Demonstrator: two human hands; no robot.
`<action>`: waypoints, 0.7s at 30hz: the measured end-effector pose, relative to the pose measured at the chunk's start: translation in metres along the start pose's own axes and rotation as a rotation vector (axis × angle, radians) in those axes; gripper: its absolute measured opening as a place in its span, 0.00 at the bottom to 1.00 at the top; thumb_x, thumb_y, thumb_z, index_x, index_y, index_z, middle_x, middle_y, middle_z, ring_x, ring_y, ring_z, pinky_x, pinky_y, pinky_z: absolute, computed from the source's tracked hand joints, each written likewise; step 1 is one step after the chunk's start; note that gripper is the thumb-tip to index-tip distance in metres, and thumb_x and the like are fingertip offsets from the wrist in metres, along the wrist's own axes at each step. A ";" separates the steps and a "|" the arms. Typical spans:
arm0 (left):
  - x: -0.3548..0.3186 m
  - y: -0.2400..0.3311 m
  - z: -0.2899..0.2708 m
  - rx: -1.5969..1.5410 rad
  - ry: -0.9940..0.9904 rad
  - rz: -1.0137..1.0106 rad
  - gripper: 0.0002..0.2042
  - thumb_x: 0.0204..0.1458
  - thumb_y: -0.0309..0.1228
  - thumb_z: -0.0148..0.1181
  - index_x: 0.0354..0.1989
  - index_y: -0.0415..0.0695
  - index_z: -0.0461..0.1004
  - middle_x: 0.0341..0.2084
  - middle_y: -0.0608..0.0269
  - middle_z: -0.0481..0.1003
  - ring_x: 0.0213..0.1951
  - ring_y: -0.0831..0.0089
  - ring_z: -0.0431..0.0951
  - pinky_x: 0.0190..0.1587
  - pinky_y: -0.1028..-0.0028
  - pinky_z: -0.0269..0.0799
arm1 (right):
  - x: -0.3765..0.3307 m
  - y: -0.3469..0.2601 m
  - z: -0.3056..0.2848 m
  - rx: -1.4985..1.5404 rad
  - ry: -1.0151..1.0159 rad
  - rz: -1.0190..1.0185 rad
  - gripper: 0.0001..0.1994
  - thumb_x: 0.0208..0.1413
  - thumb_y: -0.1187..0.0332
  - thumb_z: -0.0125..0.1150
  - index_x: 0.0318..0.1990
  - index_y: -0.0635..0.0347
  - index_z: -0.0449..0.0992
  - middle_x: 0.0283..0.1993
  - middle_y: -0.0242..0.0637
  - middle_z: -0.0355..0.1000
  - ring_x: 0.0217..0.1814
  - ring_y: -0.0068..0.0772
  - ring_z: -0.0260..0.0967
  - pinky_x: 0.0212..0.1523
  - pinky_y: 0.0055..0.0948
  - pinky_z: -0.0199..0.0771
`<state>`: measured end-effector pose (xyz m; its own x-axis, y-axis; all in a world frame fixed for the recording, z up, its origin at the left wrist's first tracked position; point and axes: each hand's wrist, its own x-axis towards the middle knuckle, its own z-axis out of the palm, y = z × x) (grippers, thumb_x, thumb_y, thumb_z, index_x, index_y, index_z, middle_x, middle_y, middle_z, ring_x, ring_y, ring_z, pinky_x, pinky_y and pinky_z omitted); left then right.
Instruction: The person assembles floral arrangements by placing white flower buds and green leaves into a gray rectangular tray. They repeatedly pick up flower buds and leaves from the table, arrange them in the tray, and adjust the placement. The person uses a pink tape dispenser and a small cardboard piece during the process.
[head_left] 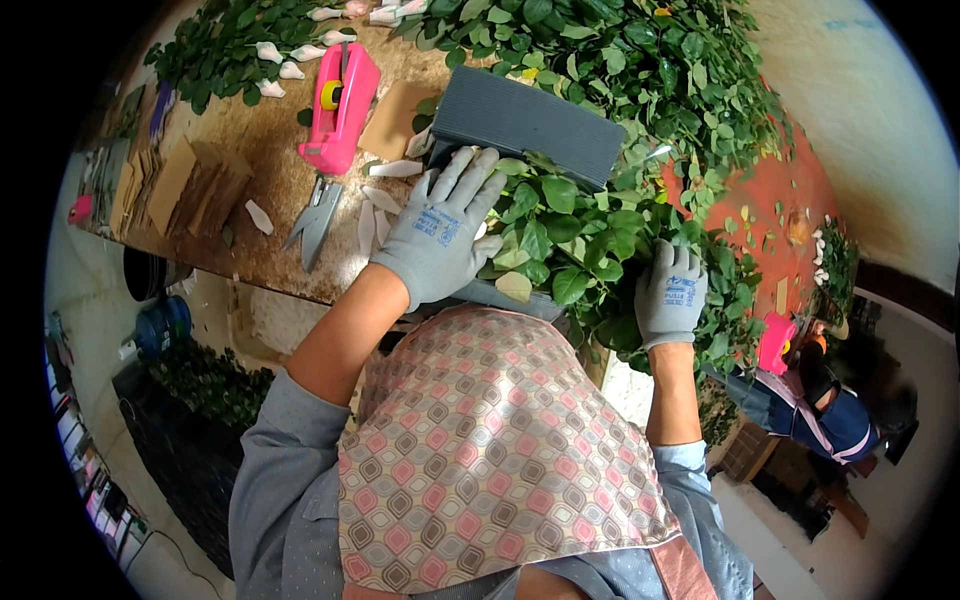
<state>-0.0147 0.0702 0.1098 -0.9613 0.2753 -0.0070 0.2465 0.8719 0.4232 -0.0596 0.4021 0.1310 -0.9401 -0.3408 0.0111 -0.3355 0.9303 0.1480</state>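
Note:
My left hand (440, 235), in a grey work glove, lies with its fingers stretched out against the near side of a dark ribbed board (530, 125). Green leafy rose stems (555, 225) spread beside it to the right. My right hand (670, 295), gloved the same way, is at the right end of this foliage. Its fingers curl over the leafy stems, and leaves hide the fingertips. White-and-pink rose buds (295, 60) rest at the back left. Nearer my left hand are pink-handled shears (318, 215) and a pink tape dispenser (345, 105).
Folded cardboard pieces (180, 190) stand at the table's left edge, with loose pale petals (375, 215) nearby. A large heap of leafy stems (640, 75) covers the back right. Beyond the red surface (790, 200), another person in dark blue (830, 410) is at the right.

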 end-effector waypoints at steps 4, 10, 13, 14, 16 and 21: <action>-0.001 -0.001 0.002 -0.005 0.015 0.001 0.35 0.58 0.41 0.61 0.71 0.38 0.59 0.74 0.48 0.52 0.75 0.50 0.48 0.74 0.53 0.45 | 0.002 -0.005 -0.011 -0.053 0.156 -0.034 0.22 0.49 0.71 0.62 0.54 0.56 0.73 0.47 0.40 0.73 0.51 0.47 0.69 0.56 0.48 0.67; 0.000 0.000 0.003 -0.008 0.022 0.002 0.34 0.57 0.40 0.61 0.70 0.38 0.60 0.74 0.47 0.52 0.75 0.49 0.48 0.74 0.52 0.46 | 0.012 -0.001 -0.039 -0.156 0.368 -0.098 0.22 0.48 0.71 0.63 0.54 0.53 0.75 0.49 0.34 0.73 0.52 0.38 0.70 0.62 0.50 0.63; 0.000 -0.002 0.005 -0.004 0.027 0.007 0.34 0.57 0.40 0.61 0.70 0.37 0.61 0.73 0.47 0.53 0.75 0.49 0.49 0.74 0.52 0.46 | 0.022 -0.007 -0.060 -0.188 0.403 -0.100 0.22 0.48 0.70 0.64 0.55 0.52 0.75 0.50 0.33 0.74 0.53 0.37 0.70 0.63 0.49 0.61; 0.000 -0.002 0.005 0.001 0.023 0.005 0.34 0.57 0.40 0.62 0.70 0.38 0.61 0.73 0.47 0.53 0.75 0.49 0.49 0.74 0.52 0.46 | 0.027 -0.006 -0.063 -0.192 0.418 -0.122 0.21 0.49 0.69 0.65 0.54 0.50 0.76 0.51 0.32 0.74 0.54 0.37 0.70 0.63 0.48 0.61; -0.001 -0.001 0.004 0.012 0.014 -0.003 0.34 0.57 0.40 0.62 0.70 0.38 0.61 0.73 0.47 0.53 0.75 0.49 0.49 0.74 0.52 0.46 | 0.038 0.001 -0.054 -0.154 0.431 -0.144 0.20 0.49 0.69 0.65 0.53 0.49 0.76 0.52 0.33 0.74 0.54 0.37 0.70 0.62 0.48 0.61; 0.001 0.000 0.001 0.002 0.009 -0.005 0.34 0.57 0.40 0.61 0.70 0.38 0.60 0.74 0.48 0.52 0.75 0.50 0.48 0.75 0.52 0.45 | 0.050 0.013 -0.020 -0.094 0.148 -0.080 0.16 0.51 0.69 0.62 0.49 0.51 0.76 0.47 0.38 0.74 0.53 0.44 0.70 0.60 0.48 0.63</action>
<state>-0.0153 0.0713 0.1089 -0.9638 0.2668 -0.0008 0.2415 0.8740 0.4216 -0.1101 0.3949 0.1529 -0.8891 -0.4358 0.1401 -0.3953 0.8852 0.2455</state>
